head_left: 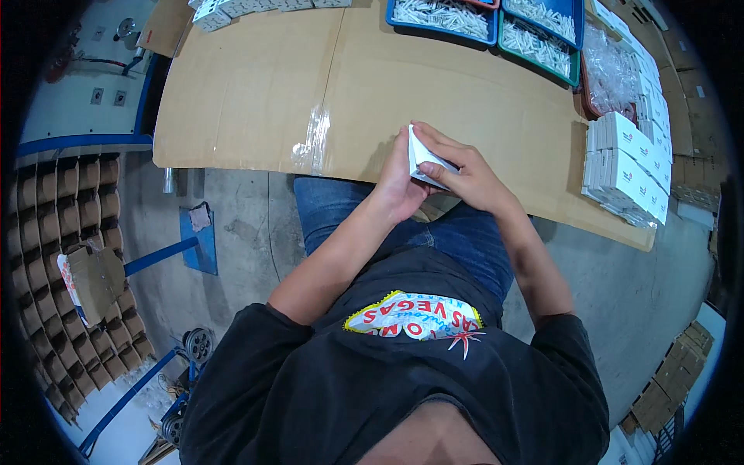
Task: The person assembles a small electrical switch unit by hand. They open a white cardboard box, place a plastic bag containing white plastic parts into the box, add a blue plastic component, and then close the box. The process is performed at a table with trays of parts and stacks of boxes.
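Above my lap, at the near edge of the table, I hold a small white carton between both hands. It stands tilted, with an open, folded side facing me. My left hand wraps round its left side, and the fingertips meet at the top. On the other side my right hand grips it, the thumb pressed against its inner face and the fingers over its far edge. Part of the carton is hidden behind my fingers.
Brown cardboard covers the table. A blue tray and a green tray of small white pieces stand at the back. White cartons are stacked at the right, beside clear plastic bags. More white boxes sit far left.
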`<state>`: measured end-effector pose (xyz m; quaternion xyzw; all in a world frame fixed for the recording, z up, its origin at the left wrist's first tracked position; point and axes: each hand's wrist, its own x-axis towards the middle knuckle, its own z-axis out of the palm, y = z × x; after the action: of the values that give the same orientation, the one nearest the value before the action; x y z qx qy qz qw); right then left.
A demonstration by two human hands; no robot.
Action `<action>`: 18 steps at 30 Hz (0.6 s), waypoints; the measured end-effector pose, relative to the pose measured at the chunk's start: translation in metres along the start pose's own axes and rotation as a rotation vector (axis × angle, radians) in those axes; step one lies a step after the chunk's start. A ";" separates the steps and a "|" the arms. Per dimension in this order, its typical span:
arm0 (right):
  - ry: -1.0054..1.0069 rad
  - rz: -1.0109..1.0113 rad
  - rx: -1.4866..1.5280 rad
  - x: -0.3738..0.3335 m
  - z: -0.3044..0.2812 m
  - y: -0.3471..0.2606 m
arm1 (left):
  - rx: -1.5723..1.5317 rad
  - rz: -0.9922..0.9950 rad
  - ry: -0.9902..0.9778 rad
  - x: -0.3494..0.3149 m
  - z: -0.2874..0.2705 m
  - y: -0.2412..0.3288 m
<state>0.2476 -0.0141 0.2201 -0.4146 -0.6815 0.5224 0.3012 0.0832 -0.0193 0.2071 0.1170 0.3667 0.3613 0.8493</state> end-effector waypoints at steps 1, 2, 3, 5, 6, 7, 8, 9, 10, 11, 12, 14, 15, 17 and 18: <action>0.000 0.001 0.005 0.000 0.000 0.000 | 0.008 -0.003 0.007 0.001 -0.001 0.000; 0.003 -0.010 -0.003 -0.001 0.000 0.000 | 0.016 -0.007 0.015 0.002 -0.002 0.000; 0.006 -0.020 -0.011 -0.001 0.000 0.000 | 0.024 -0.010 0.022 0.004 -0.004 0.000; 0.018 -0.037 -0.025 -0.001 -0.001 -0.001 | 0.012 -0.019 0.010 0.007 -0.008 0.001; 0.029 -0.044 -0.032 -0.001 -0.002 -0.004 | 0.006 -0.023 0.003 0.008 -0.009 0.002; 0.038 -0.050 -0.037 0.000 -0.002 -0.006 | 0.003 -0.010 0.009 0.009 -0.007 0.004; 0.051 -0.060 -0.029 0.000 -0.004 -0.006 | 0.000 0.003 0.014 0.009 -0.005 0.007; 0.065 -0.070 -0.021 0.001 -0.005 -0.007 | -0.004 0.017 0.019 0.009 -0.003 0.010; 0.081 -0.081 -0.015 0.002 -0.007 -0.008 | -0.010 0.006 -0.004 0.008 0.000 0.013; 0.083 -0.102 -0.051 0.003 -0.009 -0.011 | -0.015 -0.005 -0.028 0.006 0.003 0.016; 0.085 -0.123 -0.088 0.004 -0.012 -0.016 | -0.021 -0.017 -0.051 0.006 0.005 0.019; 0.110 -0.163 -0.163 0.005 -0.010 -0.019 | -0.006 -0.006 -0.009 0.006 0.008 0.019; 0.134 -0.180 -0.202 0.005 -0.007 -0.019 | 0.002 -0.002 0.013 0.006 0.009 0.019; 0.150 -0.205 -0.260 0.006 -0.006 -0.019 | 0.013 0.031 0.020 0.007 0.011 0.017; 0.142 -0.214 -0.278 0.007 -0.007 -0.020 | 0.019 0.047 0.023 0.006 0.012 0.016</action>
<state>0.2453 -0.0071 0.2414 -0.4133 -0.7643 0.3576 0.3422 0.0860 -0.0024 0.2195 0.1295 0.3772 0.3789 0.8351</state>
